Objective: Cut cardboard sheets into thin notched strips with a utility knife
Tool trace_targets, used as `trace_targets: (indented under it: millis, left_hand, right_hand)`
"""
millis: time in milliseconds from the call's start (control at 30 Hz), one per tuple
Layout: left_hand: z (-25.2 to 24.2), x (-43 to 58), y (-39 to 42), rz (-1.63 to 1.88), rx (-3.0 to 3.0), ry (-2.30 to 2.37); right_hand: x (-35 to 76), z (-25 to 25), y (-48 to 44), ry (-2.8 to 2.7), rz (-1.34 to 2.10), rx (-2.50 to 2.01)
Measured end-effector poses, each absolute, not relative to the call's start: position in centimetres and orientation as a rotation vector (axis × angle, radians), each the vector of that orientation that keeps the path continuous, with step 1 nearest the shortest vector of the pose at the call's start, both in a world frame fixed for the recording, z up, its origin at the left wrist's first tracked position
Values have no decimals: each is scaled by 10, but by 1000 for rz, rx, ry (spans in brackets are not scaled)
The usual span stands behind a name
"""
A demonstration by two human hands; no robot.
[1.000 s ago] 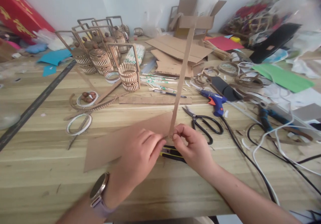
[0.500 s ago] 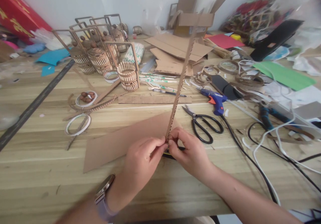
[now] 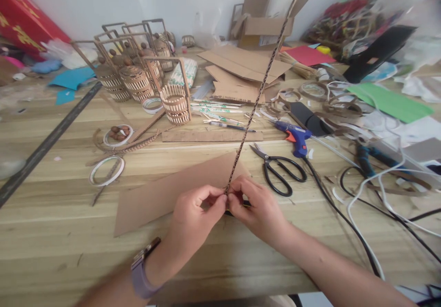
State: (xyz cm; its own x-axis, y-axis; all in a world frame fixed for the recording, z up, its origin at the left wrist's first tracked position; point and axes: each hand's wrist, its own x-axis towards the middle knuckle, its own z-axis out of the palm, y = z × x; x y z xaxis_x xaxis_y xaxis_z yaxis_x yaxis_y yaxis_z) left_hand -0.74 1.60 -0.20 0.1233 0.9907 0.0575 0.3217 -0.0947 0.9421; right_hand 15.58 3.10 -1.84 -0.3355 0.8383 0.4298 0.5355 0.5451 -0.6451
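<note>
A long, thin cardboard strip rises from between my hands and leans away to the upper right, its corrugated edge facing me. My left hand pinches its lower end between thumb and finger. Close beside it, my right hand grips the same end, fingertips nearly touching the left ones. Beneath and behind the hands lies a flat cardboard sheet. A small dark object with a yellow edge is mostly hidden under my right hand. Black-handled scissors rest just beyond the right hand.
A blue glue gun with its cord lies to the right, near tangled white cables. Stick-built buckets with tall handles stand at back left. Tape rolls, a cardboard strip and stacked cardboard lie around.
The strip has turned so its narrow corrugated edge faces me, and its top has swung to the right. Both hands stay at its lower end, with the left wrist rotated slightly.
</note>
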Motion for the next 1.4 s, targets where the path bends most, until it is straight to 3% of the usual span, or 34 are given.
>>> trace_targets:
  millis: [400, 667, 1000, 1400]
  left_hand:
    - [-13, -8, 14, 1030, 1902, 1431]
    - [-9, -10, 18, 963, 1800, 1393]
    - [-7, -16, 24, 891, 1337, 1268]
    - [-6, -14, 20, 914, 1667, 1277]
  right_hand:
    - [156, -21, 32, -2087, 503, -1103]
    - [158, -13, 38, -1987, 838, -1147]
    - [161, -15, 35, -2083, 212, -879]
    - [159, -15, 33, -2006, 231, -866]
